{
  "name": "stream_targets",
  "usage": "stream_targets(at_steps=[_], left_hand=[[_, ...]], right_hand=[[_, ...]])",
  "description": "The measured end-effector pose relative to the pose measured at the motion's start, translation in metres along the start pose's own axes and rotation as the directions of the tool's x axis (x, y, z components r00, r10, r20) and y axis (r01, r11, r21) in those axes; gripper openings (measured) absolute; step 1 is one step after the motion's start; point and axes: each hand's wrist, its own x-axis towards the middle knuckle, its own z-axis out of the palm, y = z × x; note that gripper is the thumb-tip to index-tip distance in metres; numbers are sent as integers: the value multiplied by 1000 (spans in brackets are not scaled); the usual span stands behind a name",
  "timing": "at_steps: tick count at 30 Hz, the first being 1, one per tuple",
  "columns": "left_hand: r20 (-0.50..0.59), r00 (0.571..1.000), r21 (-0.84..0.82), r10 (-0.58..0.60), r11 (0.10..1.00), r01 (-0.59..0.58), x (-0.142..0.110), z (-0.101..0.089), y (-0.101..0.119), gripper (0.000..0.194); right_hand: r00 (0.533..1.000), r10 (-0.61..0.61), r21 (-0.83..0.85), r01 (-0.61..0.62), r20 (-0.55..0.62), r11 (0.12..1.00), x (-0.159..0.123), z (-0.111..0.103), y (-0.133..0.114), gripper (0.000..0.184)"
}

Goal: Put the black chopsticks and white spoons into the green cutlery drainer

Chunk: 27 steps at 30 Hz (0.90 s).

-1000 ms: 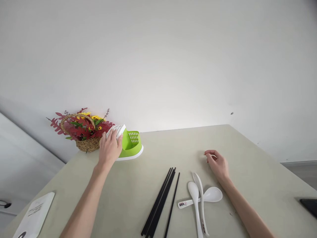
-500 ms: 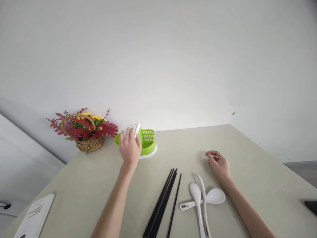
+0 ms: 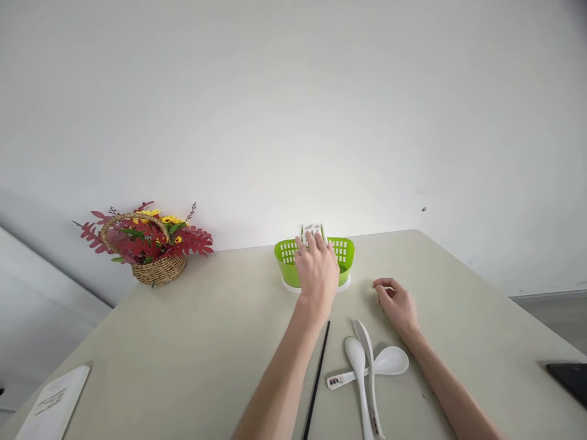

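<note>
A green utensil holder (image 3: pixel 284 269) with lattice sides, a white base and a slotted white top stands near the wall. My left hand (image 3: pixel 316 266) is closed over its middle section, covering much of the front; the fingertips lie at the white top. My right hand (image 3: pixel 398 305) rests on the table to the right of the holder, fingers loosely curled in, with nothing in them. White spoons (image 3: pixel 392 360) lie crossed between my forearms. A black chopstick (image 3: pixel 318 385) lies beside my left forearm, which hides the other chopsticks.
A wicker basket of artificial flowers (image 3: pixel 158 272) stands at the back left. A white printed object (image 3: pixel 52 403) lies at the left front, and a black object (image 3: pixel 571 382) at the right edge. The wall (image 3: pixel 293 122) borders the back of the table (image 3: pixel 183 348).
My left hand has shifted the utensil holder to the right along the back of the table. My left forearm now covers the chopstick bundle. The right hand stays in place.
</note>
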Motion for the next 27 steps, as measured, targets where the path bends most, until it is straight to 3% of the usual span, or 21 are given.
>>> stream_targets(at_steps=[7, 12, 16, 21, 23, 27], left_hand=[[63, 998, -38, 22, 999, -19, -6, 4, 39, 49], [113, 986, -94, 125, 989, -115, -10, -19, 36, 46], [-5, 977, -182, 213, 961, -210, -17, -36, 5, 41], [-174, 984, -408, 47, 906, -116, -45, -22, -56, 30], [-180, 982, -449, -51, 893, -35, -63, -12, -83, 25], [-55, 986, -449, -160, 886, 118, -94, 5, -135, 25]], right_hand=[[1000, -16, 3, 16, 13, 1000, 3, 1, 4, 28], [1000, -24, -1, 24, 20, 1000, 2, 0, 2, 28], [999, -27, -10, 27, 30, 1000, 2, 1, -1, 28], [999, -27, -20, 28, 34, 999, 1, 1, -1, 29], [999, -24, -26, 25, 30, 999, 0, 2, 0, 31], [999, -6, 11, 5, 53, 1000, 0, 3, 1, 46]])
